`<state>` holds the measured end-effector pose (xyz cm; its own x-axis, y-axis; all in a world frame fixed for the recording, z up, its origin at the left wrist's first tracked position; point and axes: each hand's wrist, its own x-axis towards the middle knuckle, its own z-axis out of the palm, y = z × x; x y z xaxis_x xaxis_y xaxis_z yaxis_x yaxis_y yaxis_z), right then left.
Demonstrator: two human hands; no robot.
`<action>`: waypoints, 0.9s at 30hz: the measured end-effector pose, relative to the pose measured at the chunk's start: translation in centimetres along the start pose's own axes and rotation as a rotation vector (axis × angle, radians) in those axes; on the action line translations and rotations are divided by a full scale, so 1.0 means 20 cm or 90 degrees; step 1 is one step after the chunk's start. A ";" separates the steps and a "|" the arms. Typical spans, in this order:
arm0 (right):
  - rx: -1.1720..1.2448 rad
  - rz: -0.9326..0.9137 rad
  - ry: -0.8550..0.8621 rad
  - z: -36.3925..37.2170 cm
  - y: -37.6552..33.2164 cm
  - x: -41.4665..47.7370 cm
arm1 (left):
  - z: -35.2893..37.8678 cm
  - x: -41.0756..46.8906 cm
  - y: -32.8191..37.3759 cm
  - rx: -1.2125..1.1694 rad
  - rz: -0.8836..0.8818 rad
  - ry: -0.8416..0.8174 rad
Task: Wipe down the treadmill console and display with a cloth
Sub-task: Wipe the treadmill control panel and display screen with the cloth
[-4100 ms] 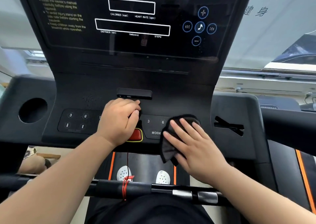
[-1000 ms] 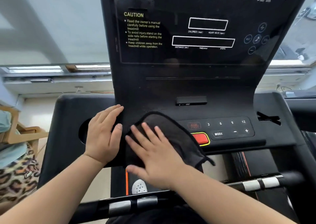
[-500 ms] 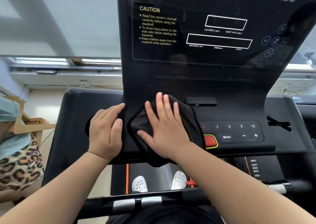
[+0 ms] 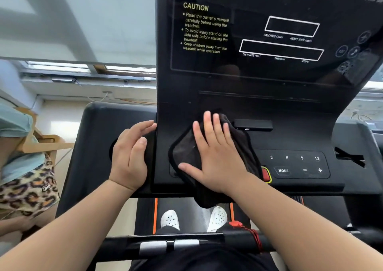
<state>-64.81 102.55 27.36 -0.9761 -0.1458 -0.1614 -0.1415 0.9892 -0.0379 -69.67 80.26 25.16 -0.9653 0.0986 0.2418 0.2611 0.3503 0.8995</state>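
The black treadmill console [image 4: 290, 142] fills the middle of the view, with its dark display [image 4: 269, 42] rising above it. A dark cloth [image 4: 186, 152] lies spread on the left half of the button panel. My right hand [image 4: 217, 156] presses flat on the cloth with straight, spread fingers. My left hand [image 4: 130, 154] rests flat on the console's left wing, fingertips at the edge of the centre column, partly over the round cup holder. The right button pad [image 4: 300, 165] with MODE, minus and plus is uncovered. The cloth half hides the red stop button [image 4: 266, 174].
A small black block [image 4: 253, 124] sticks out just right of the cloth. The handlebar [image 4: 176, 246] with silver grips crosses below my arms, a red safety cord [image 4: 248, 233] tied on it. Another person [image 4: 22, 167] in leopard-print shorts stands at the left.
My right hand has slid the cloth from the panel's lower left up toward the black block. Earlier it wiped the right button pad. The left hand has barely shifted in the last second.
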 end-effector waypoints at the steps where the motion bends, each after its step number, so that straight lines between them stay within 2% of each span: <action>1: 0.001 -0.012 0.008 0.00 -0.03 0.04 | 0.00 0.00 0.00 -0.002 -0.001 0.001; 5: 0.009 -0.118 0.020 0.02 -0.16 0.06 | 0.01 0.00 -0.01 0.014 0.002 0.002; 9: -0.013 -0.217 0.009 0.09 -0.13 -0.17 | 0.01 0.01 0.04 0.114 0.026 -0.004; 11: -0.024 -0.192 0.008 0.10 -0.04 -0.27 | -0.01 0.02 0.04 0.185 0.026 -0.026; 16: -0.002 -0.044 -0.032 0.05 0.11 -0.20 | -0.12 -0.02 -0.02 0.455 0.030 -0.185; 19: 0.000 0.006 -0.015 0.01 0.03 -0.04 | -0.21 -0.02 -0.06 0.495 0.045 -0.202; 21: -0.015 -0.032 -0.002 -0.01 -0.07 0.06 | -0.24 -0.01 -0.08 0.472 0.039 -0.194; 24: -0.034 -0.151 -0.008 -0.02 -0.17 0.14 | -0.24 0.01 -0.07 0.437 0.018 -0.193; 27: -0.030 -0.228 -0.021 0.00 -0.18 0.06 | -0.22 0.04 -0.07 0.433 0.026 -0.197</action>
<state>-65.54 98.86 27.29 -0.8574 -0.4830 -0.1775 -0.4818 0.8747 -0.0525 -70.73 75.67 25.72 -0.9358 0.3462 0.0664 0.3385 0.8297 0.4439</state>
